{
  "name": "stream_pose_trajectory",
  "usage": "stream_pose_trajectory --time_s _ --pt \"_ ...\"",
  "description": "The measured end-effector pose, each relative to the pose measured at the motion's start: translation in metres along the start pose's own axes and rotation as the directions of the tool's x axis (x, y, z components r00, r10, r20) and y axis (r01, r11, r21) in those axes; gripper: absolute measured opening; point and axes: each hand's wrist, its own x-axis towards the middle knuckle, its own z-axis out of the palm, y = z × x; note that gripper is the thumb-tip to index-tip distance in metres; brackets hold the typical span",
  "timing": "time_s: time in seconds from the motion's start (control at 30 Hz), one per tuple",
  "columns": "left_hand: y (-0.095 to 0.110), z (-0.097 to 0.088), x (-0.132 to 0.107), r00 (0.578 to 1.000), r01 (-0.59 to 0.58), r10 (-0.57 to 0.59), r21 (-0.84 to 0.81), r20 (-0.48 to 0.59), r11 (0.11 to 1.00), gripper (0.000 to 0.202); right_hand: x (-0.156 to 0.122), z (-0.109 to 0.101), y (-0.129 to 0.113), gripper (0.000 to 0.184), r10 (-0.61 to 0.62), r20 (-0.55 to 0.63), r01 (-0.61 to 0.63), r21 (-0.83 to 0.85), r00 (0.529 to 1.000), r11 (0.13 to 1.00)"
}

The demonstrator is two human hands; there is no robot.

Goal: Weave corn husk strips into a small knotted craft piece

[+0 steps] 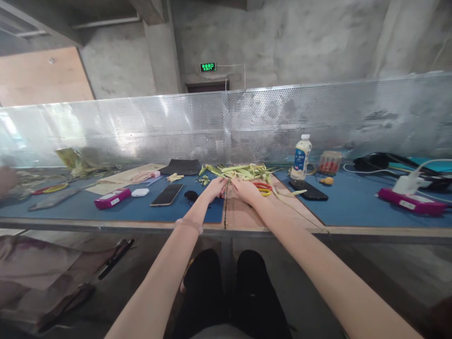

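My left hand (216, 188) and my right hand (244, 189) lie close together over the near edge of a loose pile of pale green leaf strips (247, 171). The fingers of both are bent inward, and what they pinch is too small and blurred to make out. Just beyond my right hand are scissors (264, 189) with red and yellow handles. A long pale strip (287, 200) trails across the wooden board to the right. A small black object (191, 196) sits left of my left hand, below some small green scraps (204, 180).
Phones (167, 195) (308, 190) lie at both sides. A bottle (301, 157) stands at the back right, before a jar (330, 162). Purple power strips (112, 198) (411, 202) flank the mats. A perforated metal screen (169, 127) closes the table's back. Another person's hand (7, 181) is at far left.
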Motion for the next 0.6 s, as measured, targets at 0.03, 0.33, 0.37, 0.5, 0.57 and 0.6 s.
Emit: stream_pose_trajectory --time_s 0.03,0.33,0.37,0.5,0.57,0.6 --pt "0.001 0.0 0.0 1.0 0.003 -0.003 0.011 0.005 1.0 0.028 0.0 -0.001 0.0 0.028 -0.003 0.001 0.003 0.0 1.0 1.0" --pt "-0.003 -0.002 0.001 1.0 0.002 -0.003 0.086 0.012 0.996 0.029 -0.001 -0.001 0.003 0.028 0.005 -0.069 -0.003 0.023 0.998 1.0" --pt "-0.003 -0.002 0.002 1.0 0.0 -0.001 0.088 0.014 0.996 0.029 0.0 -0.001 0.004 0.028 0.017 -0.086 -0.015 0.022 0.996 1.0" --pt "-0.003 -0.003 0.0 1.0 -0.006 0.003 0.089 0.031 0.996 0.028 0.001 0.003 0.01 0.03 0.022 -0.147 -0.02 0.014 0.989 1.0" --pt "-0.001 -0.003 -0.001 0.999 -0.008 0.004 0.083 0.044 0.997 0.027 0.001 0.005 0.012 0.03 -0.011 -0.17 0.011 0.002 0.985 1.0" --pt "-0.001 -0.003 -0.002 0.999 -0.007 0.003 0.079 0.05 0.997 0.027 0.001 0.005 0.014 0.029 -0.031 -0.18 0.031 -0.005 0.983 1.0"
